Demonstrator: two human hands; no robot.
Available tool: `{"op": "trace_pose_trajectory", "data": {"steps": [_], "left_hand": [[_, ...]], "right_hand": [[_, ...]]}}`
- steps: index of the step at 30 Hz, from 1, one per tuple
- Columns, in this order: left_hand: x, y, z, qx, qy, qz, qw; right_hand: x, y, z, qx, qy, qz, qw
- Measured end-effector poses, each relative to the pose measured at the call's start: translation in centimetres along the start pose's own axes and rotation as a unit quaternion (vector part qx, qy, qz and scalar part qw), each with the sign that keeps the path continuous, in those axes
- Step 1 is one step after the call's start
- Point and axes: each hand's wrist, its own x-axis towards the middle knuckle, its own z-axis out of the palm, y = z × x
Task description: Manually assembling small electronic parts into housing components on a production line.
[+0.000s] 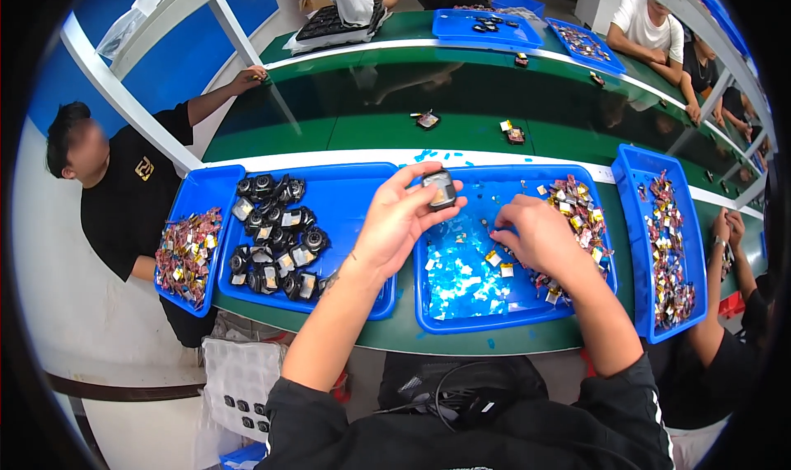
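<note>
In the head view, the small black device (439, 191) is in the left hand (387, 223), fingers closed on its edges. It looks light and stiff, best held by its sides. The right hand (540, 235) bunches its fingers over a blue tray (511, 324); whether they pinch anything, I cannot tell.

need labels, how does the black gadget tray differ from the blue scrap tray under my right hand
The gadget tray holds black gadgets; the scrap tray holds blue scraps and small mixed parts. The gadget tray's right side is mostly bare; the scrap tray has bits on both sides. Both are blue and sit on the green table.
</note>
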Motion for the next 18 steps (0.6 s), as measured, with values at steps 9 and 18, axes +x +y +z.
{"op": "trace_pose_trajectory", "data": {"steps": [9, 18], "left_hand": [[0.2, -1.9, 0.0, 0.300, 0.006, 0.088, 0.950], [-0.9, -2.8, 0.7, 0.337, -0.069, 0.084, 0.935]], "right_hand": [[-0.7, 0.3, 1.3, 0.115, 0.017, 0.048, 0.992], [-2.8, -3.8, 0.0, 0.314, 0.133, 0.108, 0.934]]}}
